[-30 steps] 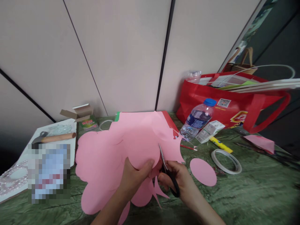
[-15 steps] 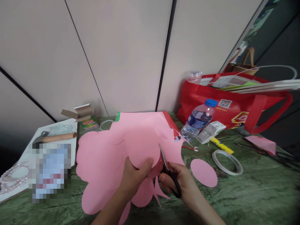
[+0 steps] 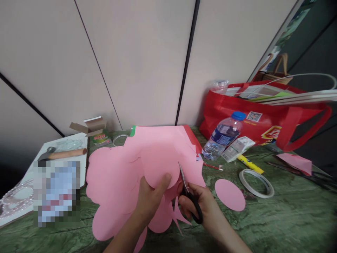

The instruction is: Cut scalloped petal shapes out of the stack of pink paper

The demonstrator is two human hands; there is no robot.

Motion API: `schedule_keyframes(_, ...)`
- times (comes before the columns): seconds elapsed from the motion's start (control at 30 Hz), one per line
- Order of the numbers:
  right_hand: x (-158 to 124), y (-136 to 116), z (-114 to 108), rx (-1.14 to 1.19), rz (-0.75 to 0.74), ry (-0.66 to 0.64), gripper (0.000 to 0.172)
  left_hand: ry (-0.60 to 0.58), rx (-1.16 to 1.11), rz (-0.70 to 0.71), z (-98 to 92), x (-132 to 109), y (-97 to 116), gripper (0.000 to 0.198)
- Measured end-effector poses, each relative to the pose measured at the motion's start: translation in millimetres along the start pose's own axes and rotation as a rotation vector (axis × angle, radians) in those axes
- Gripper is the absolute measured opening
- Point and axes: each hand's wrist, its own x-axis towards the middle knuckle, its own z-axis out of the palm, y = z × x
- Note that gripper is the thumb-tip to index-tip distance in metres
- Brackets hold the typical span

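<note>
My left hand (image 3: 151, 198) pinches a large pink paper sheet (image 3: 126, 175) with scalloped, cut edges, thumb on top of a rounded section. My right hand (image 3: 201, 207) is closed through the black handles of a pair of scissors (image 3: 187, 191), whose blades point up into the paper just right of my left thumb. A cut pink oval (image 3: 230, 194) lies flat on the green marbled table (image 3: 276, 221) to the right of my right hand. Thin pink offcuts hang below the sheet near my wrists.
A tape ring (image 3: 256, 177), a yellow glue stick (image 3: 250, 163), a water bottle (image 3: 222, 135) and a red bag (image 3: 265, 119) sit at the right. A small cardboard box (image 3: 92, 128) and a wooden-handled tool (image 3: 63, 154) lie at the left, against the wall.
The flap of pink paper at the right of the scissors has dropped lower and flatter. Both hands have stayed almost in place.
</note>
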Motion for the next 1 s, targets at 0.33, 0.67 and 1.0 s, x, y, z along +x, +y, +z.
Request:
schedule_keyframes(0.33,-4,-15,3,-0.041,-0.023,-0.092,0.031,0.041,0.152,0.037,-2.9,-2,5,0.024)
schedule_keyframes(0.67,-1,-24,-1,-0.030,-0.130,-0.075,0.029,0.042,0.172,-0.093,-2.5,-4,-2,0.027)
schedule_keyframes(1.0,-2,-24,-2,0.057,-0.124,-0.122,0.027,0.059,0.151,-0.109,-1.4,-5,-6,0.029)
